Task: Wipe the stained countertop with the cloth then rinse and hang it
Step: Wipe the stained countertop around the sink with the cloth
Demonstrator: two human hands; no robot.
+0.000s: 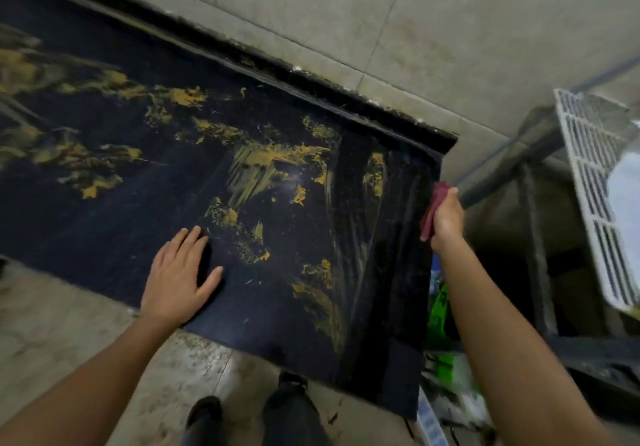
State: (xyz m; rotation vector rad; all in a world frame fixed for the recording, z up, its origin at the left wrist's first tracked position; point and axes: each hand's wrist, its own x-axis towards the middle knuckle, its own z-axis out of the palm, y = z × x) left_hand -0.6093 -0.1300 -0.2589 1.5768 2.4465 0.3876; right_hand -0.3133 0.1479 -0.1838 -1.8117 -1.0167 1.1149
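Gripping bunched red cloth (429, 218), right hand (447, 218) sits just past right end of countertop (104, 231), cloth off surface. Left hand (176, 272) flat, fingers spread, pressing on dark top near front edge. Yellow stains (263, 161) smeared over much of top. Risks: small wad likely spreads paste rather than lifting it; streaks near right end hint at that. Left palm, just beside stain, could pick up smear. Sweeping toward end may drop residue onto clutter (438, 310) below.
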